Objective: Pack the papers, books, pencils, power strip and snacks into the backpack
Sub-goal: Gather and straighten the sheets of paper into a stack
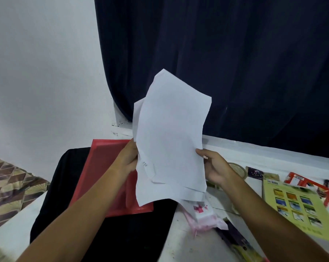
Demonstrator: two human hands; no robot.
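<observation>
Both hands are up off the surface point(193, 241) with the papers point(169, 140) held upright between them: the left hand point(128, 159) pinches the sheaf's left edge, the right hand point(213, 168) grips the right edge, fingers curled round the sheets. The stack is loose and fanned, corners out of line, hanging above a red folder point(110, 178) that lies on something black point(107, 233), likely the backpack, though no opening shows. Off to the right wait a yellow-green book point(296, 207), a pink snack packet point(207, 218) and red-and-white boxes point(301, 182). The danger here, I'd say, is those uneven sheets: with only edge grips, an inner page could slide free or a corner could catch and crumple going into the bag, unless the stack is squared first.
</observation>
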